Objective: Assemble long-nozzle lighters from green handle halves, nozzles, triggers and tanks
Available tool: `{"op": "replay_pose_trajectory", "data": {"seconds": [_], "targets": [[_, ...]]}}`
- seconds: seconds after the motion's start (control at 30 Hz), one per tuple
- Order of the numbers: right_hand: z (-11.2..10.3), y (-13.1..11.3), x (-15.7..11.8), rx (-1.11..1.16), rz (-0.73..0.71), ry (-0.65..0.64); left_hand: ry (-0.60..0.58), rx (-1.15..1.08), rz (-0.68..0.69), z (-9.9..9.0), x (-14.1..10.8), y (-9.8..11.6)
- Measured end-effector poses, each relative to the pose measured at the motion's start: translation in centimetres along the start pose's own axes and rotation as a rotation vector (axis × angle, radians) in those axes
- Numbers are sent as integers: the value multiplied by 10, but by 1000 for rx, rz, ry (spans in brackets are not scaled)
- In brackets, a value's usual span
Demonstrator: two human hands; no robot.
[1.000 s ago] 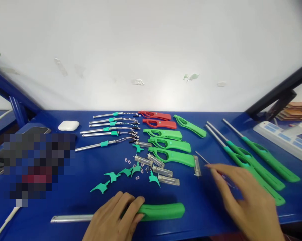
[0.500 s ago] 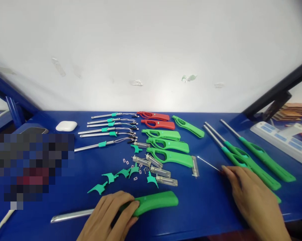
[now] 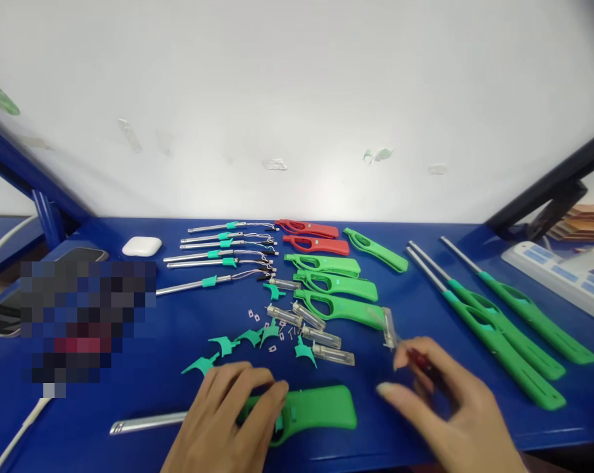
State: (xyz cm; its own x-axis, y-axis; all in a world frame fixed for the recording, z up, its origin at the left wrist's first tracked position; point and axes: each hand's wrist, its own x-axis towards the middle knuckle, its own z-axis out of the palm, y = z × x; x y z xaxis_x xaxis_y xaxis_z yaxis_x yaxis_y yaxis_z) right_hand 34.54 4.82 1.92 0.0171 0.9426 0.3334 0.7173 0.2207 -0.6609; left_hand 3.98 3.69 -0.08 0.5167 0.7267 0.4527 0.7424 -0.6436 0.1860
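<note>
Near the front edge, my left hand (image 3: 232,414) grips a green lighter (image 3: 321,407) whose metal tube points left; the fingers wrap over its handle and trigger area. To the right, my right hand (image 3: 455,407) holds a screwdriver (image 3: 420,361) with a dark red handle, its thumb held apart from the handle. The screwdriver's thin shaft is blurred and points up and left, close to a clear fuel tank (image 3: 389,327). Other clear tanks (image 3: 334,355), teal triggers (image 3: 305,352) and tiny screws and clips (image 3: 272,349) lie between the hands and the green shells (image 3: 349,311).
Metal tubes with wires (image 3: 193,286) lie at back left, beside a white case (image 3: 142,246). Red shells (image 3: 317,245) are at the back. Three complete green lighters (image 3: 504,355) and a white power strip (image 3: 563,272) lie right. A phone (image 3: 6,315) lies left.
My right hand has moved left and turned, bringing the screwdriver toward the middle. The lighter under my left hand has tilted, showing more of its side. The view has shifted slightly.
</note>
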Motion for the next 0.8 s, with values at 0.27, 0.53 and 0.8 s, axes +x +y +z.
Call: {"op": "replay_pose_trajectory", "data": {"seconds": [0.27, 0.53, 0.8], "targets": [[32, 3, -22, -247, -452, -227, -72, 207, 14, 13, 48, -13], [30, 4, -24, -106, -434, -322, -122, 250, 72, 24, 67, -21], [33, -5, -15, 76, -190, -439, -135, 270, 96, 30, 71, -23]]}}
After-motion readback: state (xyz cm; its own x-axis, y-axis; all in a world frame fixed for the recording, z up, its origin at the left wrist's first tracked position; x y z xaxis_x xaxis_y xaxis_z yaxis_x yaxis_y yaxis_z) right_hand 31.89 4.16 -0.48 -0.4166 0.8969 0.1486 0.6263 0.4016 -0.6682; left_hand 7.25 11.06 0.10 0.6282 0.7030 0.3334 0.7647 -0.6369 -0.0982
